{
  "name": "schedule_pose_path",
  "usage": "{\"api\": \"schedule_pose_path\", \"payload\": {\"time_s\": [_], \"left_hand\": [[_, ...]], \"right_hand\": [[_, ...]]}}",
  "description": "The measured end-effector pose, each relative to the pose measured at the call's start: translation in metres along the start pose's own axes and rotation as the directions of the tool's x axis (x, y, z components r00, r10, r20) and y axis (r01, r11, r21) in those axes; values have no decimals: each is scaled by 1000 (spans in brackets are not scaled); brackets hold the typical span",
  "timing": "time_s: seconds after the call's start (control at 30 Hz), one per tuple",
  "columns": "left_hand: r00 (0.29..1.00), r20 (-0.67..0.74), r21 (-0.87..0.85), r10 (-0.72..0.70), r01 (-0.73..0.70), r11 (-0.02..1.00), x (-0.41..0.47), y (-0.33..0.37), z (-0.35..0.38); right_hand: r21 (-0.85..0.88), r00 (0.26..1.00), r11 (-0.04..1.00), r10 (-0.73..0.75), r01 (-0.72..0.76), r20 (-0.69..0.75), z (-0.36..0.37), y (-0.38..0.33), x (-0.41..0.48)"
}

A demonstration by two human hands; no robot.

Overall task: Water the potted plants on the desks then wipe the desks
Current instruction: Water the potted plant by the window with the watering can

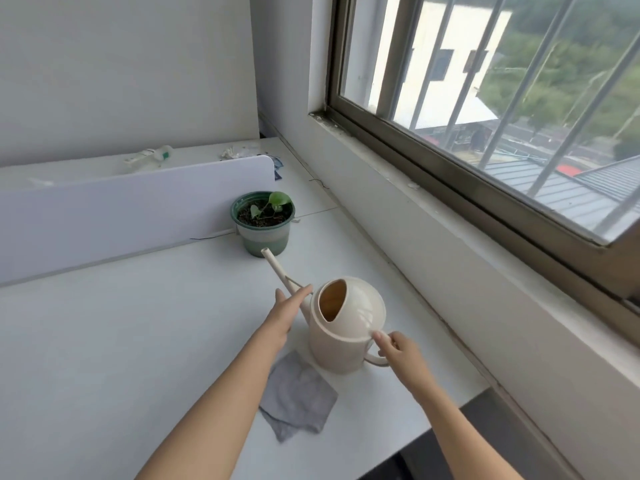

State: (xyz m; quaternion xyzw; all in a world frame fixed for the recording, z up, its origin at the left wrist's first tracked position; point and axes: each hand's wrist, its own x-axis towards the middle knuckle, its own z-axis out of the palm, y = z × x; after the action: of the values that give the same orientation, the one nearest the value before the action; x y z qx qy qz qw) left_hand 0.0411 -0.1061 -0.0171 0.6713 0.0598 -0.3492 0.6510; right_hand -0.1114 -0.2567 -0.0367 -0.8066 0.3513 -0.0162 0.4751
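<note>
A: Where are the hands?

B: Low in the centre of the frame; the left hand lies with fingers stretched out flat against the base of the spout, not wrapped round it; the right hand has its fingers curled loosely at the handle, fingertips touching the rim; whether it truly grips the handle I cannot tell.

A: And the thing between them?

B: One cream watering can, round-bodied, domed on top, with an oval filling hole showing a tan inside; whether it holds water I cannot tell; it stands upright on the white desk; its long thin spout slants up toward the upper left.

A: What else, counted?

B: One grey cloth, crumpled flat, just below-left of the can and partly under the left forearm; one potted plant above centre, past the spout tip; a green pot with a pale band, dark soil inside, a small sprig of about three heart-shaped leaves; it stands at the end of the white divider panel.

A: Beyond that?

B: A second desk behind the panel, upper left, with a plastic bottle lying on its side and some crumpled scraps; a barred window fills the upper right.
</note>
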Motion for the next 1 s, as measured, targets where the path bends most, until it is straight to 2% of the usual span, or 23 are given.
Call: {"api": "schedule_pose_path", "payload": {"time_s": [0.23, 0.33, 0.43, 0.6, 0.73, 1.0], "left_hand": [[1000, -1, -83, 16, -16, 996, 21, -5, 4], [998, -21, -139, 61, -64, 988, 29, -8, 4], [997, -58, -204, 49, -60, 977, 34, -2, 6], [991, -69, -253, 111, -125, 959, 47, 28, 7], [988, -87, -313, 126, -148, 938, 58, 52, 7], [992, -100, -324, 73, -102, 941, 73, 68, 18]], "right_hand": [[58, 983, 989, 129, -138, 132, -13, -12, 4], [65, 983, 990, 116, -126, 139, -17, -16, 13], [101, 992, 994, 35, -48, 122, -20, -30, 20], [250, 992, 964, -106, 87, 63, -35, -68, 36], [349, 979, 929, -170, 121, 114, -52, -89, 52], [327, 958, 922, -259, 206, 127, -74, -114, 72]]}}
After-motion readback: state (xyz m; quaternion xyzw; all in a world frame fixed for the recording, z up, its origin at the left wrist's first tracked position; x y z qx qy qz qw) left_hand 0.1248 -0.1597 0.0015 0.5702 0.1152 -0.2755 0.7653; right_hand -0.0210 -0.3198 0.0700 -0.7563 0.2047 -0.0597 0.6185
